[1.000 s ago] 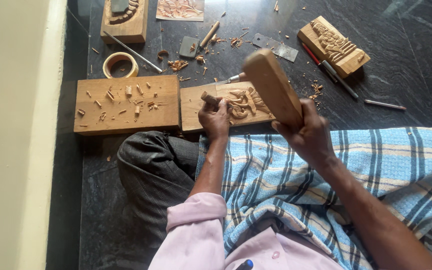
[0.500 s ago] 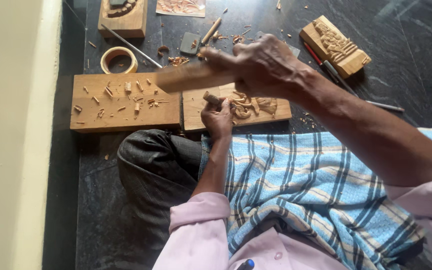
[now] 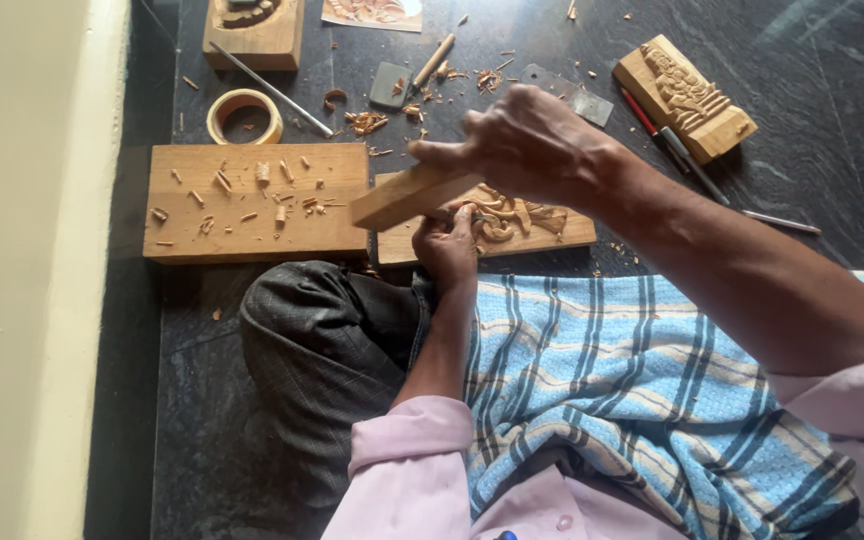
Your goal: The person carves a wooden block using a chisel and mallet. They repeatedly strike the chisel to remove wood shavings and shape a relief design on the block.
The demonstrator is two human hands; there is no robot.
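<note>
dark stone floor (image 3: 802, 90) carries a carved panel (image 3: 512, 225) just beside a plain board (image 3: 252, 200). left hand (image 3: 447, 245) grips a chisel, mostly hidden, on the panel. right hand (image 3: 527, 145) clasps a mallet (image 3: 407, 197) just above it.

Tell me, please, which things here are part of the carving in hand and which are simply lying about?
In use: wooden mallet in the right hand; chisel, mostly hidden, in the left hand; carved panel.

Lying about: plain board with chips, tape roll, finished carving, spare chisels, metal rod.
</note>
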